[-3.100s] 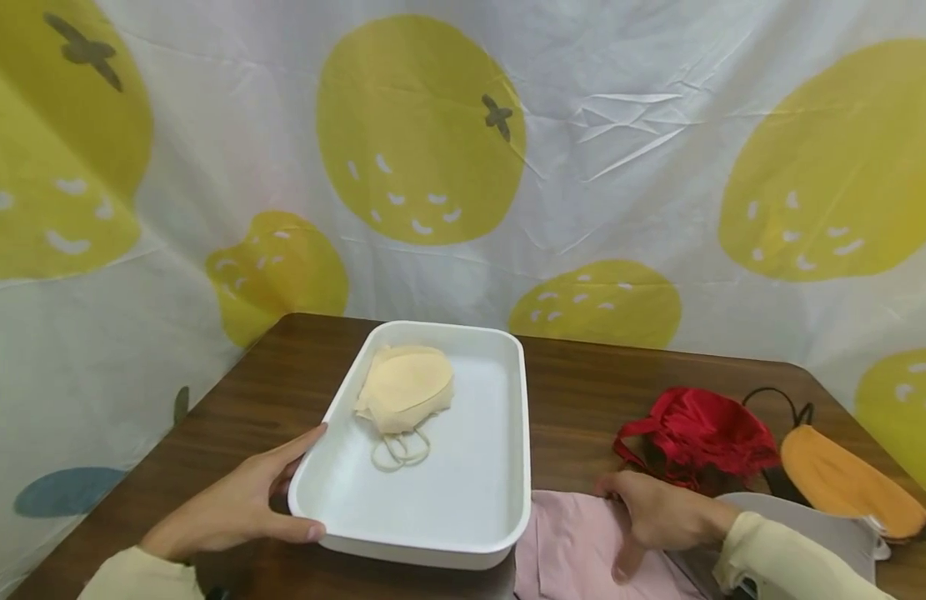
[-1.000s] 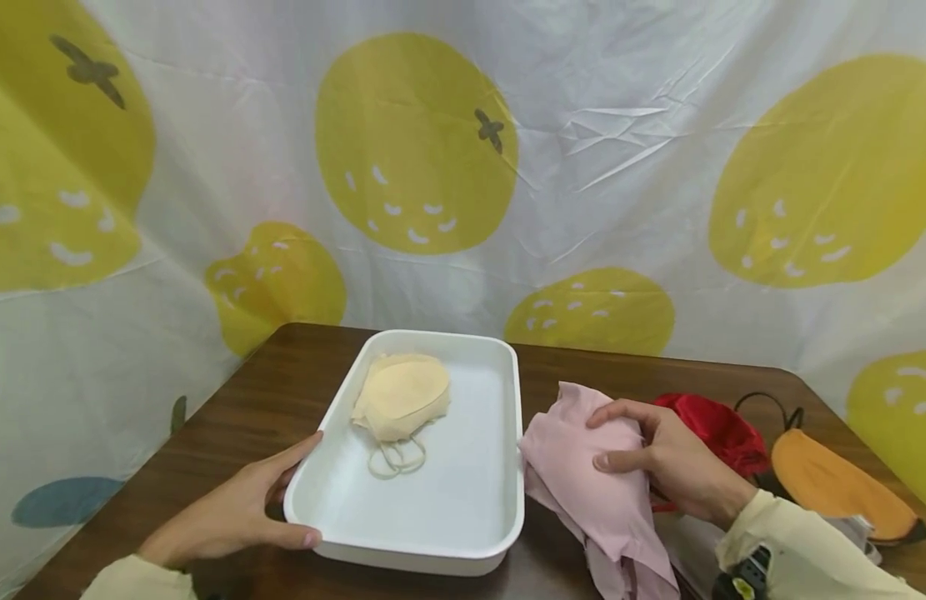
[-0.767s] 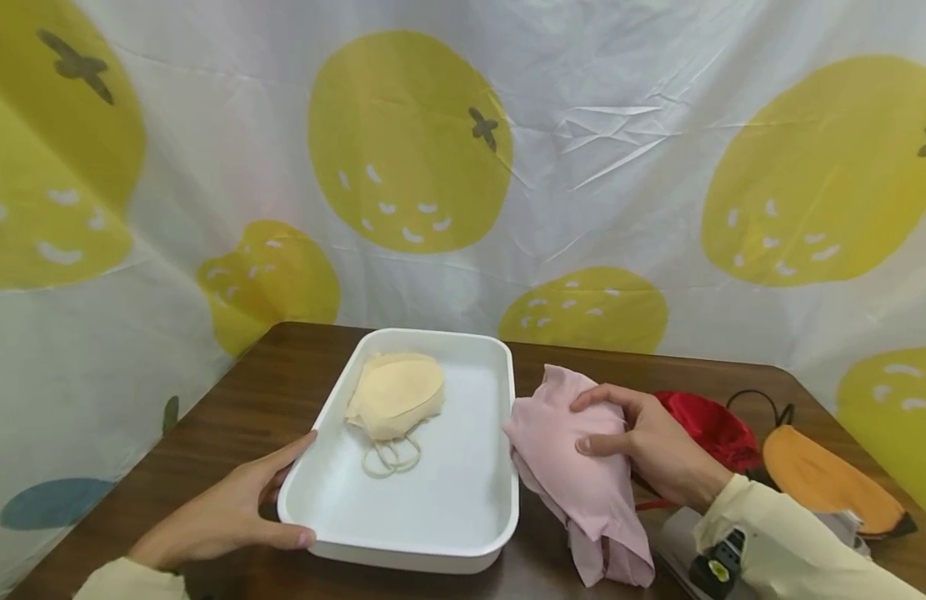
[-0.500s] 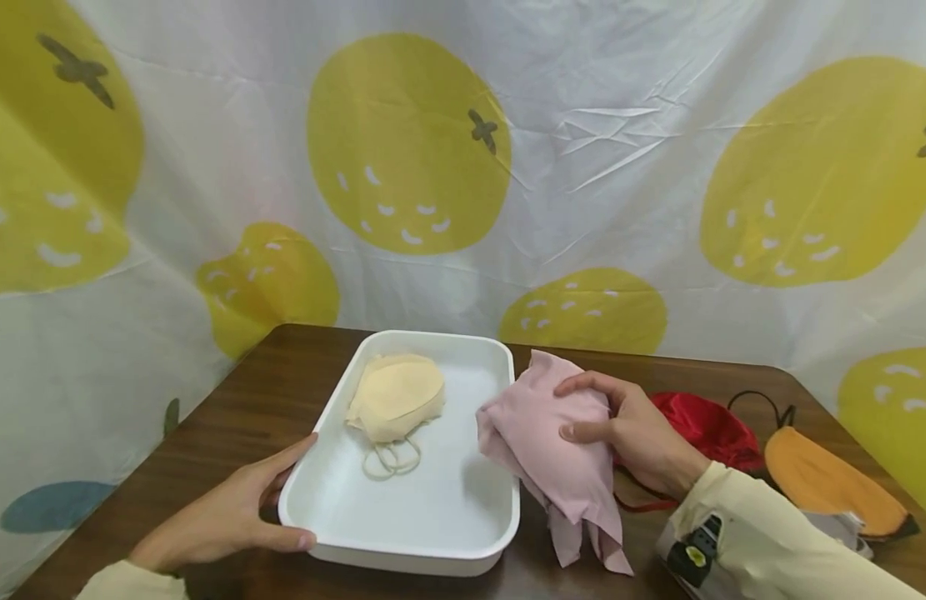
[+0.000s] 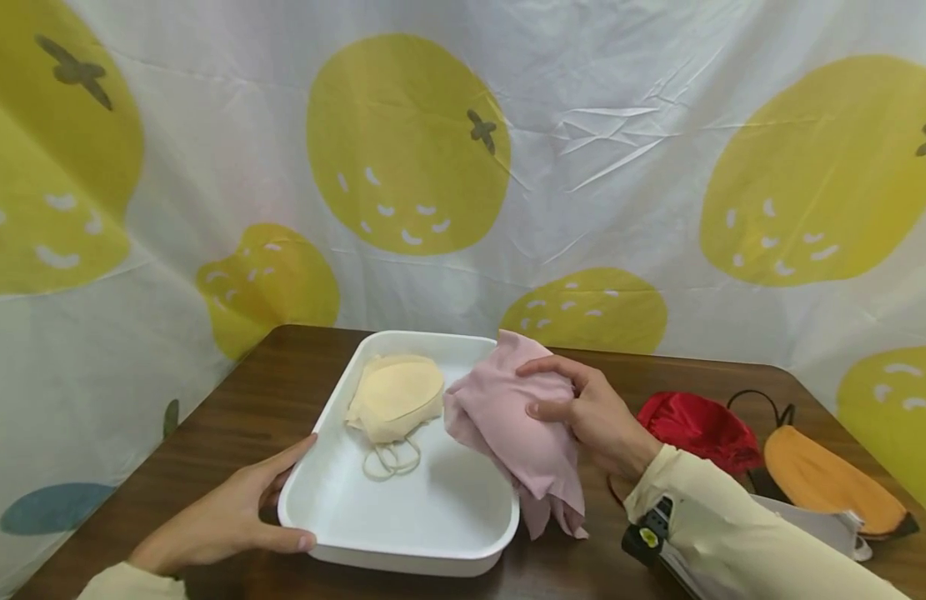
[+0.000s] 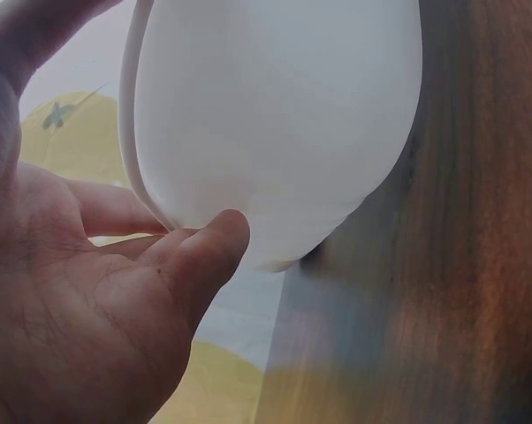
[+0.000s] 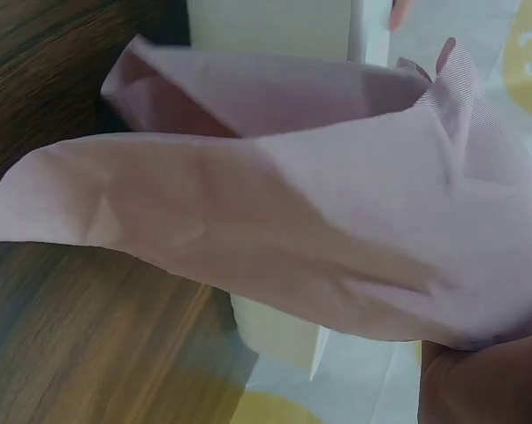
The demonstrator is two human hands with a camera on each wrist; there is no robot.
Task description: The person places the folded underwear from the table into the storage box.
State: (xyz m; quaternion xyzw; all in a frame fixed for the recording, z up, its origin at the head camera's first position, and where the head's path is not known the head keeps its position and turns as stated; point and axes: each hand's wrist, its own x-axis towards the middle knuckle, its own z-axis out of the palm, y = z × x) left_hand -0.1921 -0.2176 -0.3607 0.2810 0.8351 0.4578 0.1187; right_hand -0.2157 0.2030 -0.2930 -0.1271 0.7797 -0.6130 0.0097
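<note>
At the near left corner of a white tray (image 5: 372, 517), my left hand (image 5: 226, 512) grips the wall between thumb and fingers; the left wrist view shows the thumb (image 6: 213, 256) pressed to the plastic. My right hand (image 5: 598, 412) pinches a folded pink bra (image 5: 511, 421), with a rounded cup on top. It hangs over the tray's right rim, its loose lower end outside. Seen from the right wrist, the pink cloth (image 7: 248, 194) fills most of the picture and hides the fingertips. Inside the tray at far left lies a folded cream bra (image 5: 397, 396) with looped straps.
Right of the tray lie a crumpled red satin piece (image 5: 695, 429), an orange cup-shaped piece (image 5: 830, 479) with black straps, and a grey piece (image 5: 808, 517) partly under my right sleeve. The brown table (image 5: 245, 392) ends before a fruit-print curtain (image 5: 583, 192).
My right hand has picked the pink bra up off the table and carried it left, from beside the tray to over its right rim. The left hand stays on the tray's corner.
</note>
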